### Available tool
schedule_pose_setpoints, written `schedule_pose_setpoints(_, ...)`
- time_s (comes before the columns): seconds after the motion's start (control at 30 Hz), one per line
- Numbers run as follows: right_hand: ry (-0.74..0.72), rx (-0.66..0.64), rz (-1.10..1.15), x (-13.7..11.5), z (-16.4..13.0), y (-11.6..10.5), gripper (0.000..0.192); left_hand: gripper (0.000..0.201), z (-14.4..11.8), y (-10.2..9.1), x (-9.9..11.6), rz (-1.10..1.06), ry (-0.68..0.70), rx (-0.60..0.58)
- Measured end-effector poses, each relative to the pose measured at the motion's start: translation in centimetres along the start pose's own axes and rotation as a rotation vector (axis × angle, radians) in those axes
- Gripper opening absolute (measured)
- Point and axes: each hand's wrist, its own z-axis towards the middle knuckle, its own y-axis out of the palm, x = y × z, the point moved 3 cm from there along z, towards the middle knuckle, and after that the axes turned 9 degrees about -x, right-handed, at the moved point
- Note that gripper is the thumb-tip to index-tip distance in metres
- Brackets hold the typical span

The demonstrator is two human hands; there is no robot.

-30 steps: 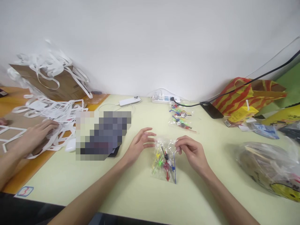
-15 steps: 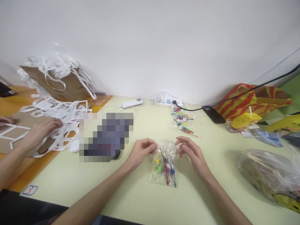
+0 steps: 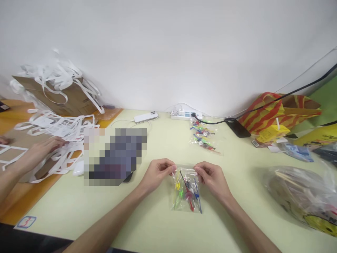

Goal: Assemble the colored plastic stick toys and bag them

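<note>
Head view showed my left hand [image 3: 158, 173] and right hand [image 3: 212, 177] pinching the top corners of a small clear bag of coloured plastic picks [image 3: 187, 189] at lower centre. It looked light, limp and slippery, best gripped along its top edge.

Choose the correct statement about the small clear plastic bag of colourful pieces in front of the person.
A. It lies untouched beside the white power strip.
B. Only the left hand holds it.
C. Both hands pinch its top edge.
C: the left hand and the right hand each pinch a top corner of the small clear plastic bag above the pale green table.
</note>
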Motion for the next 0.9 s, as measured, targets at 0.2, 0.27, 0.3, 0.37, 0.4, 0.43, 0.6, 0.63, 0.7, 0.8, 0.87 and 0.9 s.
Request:
schedule_pose_setpoints(0.2, -0.052, -0.069, -0.047, -1.3, -0.4, 0.9, 0.035, 0.043, -0.1, 1.1, 0.8, -0.004, -0.042, -0.133)
schedule_pose_setpoints(0.27, -0.070, -0.085, -0.077, -1.7, -0.7, 1.3, 0.032, 0.030, -0.2, 1.5, 0.7, 0.070, -0.059, -0.089)
schedule_pose_setpoints(0.3, -0.072, -0.095, -0.085, -1.8, -0.8, 1.4, 0.031, 0.026, -0.3, 1.6, 0.6, 0.100, -0.066, -0.059)
schedule_pose_setpoints(0.37, -0.060, -0.102, -0.086, -1.8, -0.9, 1.7, 0.030, 0.024, -0.3, 1.5, 0.4, 0.125, -0.065, -0.004)
schedule_pose_setpoints(0.4, -0.047, -0.096, -0.081, -1.7, -0.9, 1.7, 0.030, 0.024, -0.3, 1.4, 0.3, 0.126, -0.060, 0.010)
schedule_pose_setpoints(0.43, -0.031, -0.086, -0.070, -1.5, -0.9, 1.7, 0.030, 0.024, -0.2, 1.2, 0.2, 0.129, -0.056, 0.010)
schedule_pose_setpoints(0.6, 0.011, -0.076, 0.050, -0.3, -0.5, 0.8, 0.033, 0.027, 0.2, 0.4, 0.2, 0.061, -0.082, -0.137)
schedule_pose_setpoints(0.63, 0.007, -0.068, 0.077, -0.1, -0.4, 0.4, 0.034, 0.033, 0.2, 0.4, 0.2, 0.020, -0.100, -0.165)
schedule_pose_setpoints(0.7, -0.007, -0.036, 0.123, 0.1, -0.2, -0.4, 0.036, 0.052, 0.1, 0.6, 0.3, -0.050, -0.137, -0.217)
schedule_pose_setpoints(0.8, -0.031, -0.005, 0.187, 0.3, 0.1, -1.1, 0.040, 0.067, -0.2, 1.3, 0.3, -0.078, -0.139, -0.256)
schedule_pose_setpoints(0.87, -0.048, 0.006, 0.213, 0.3, 0.4, -1.4, 0.044, 0.069, 0.1, 1.3, 0.2, -0.065, -0.108, -0.229)
schedule_pose_setpoints(0.9, -0.061, 0.015, 0.213, 0.3, 0.6, -1.7, 0.048, 0.067, 0.4, 1.0, 0.2, -0.044, -0.094, -0.199)
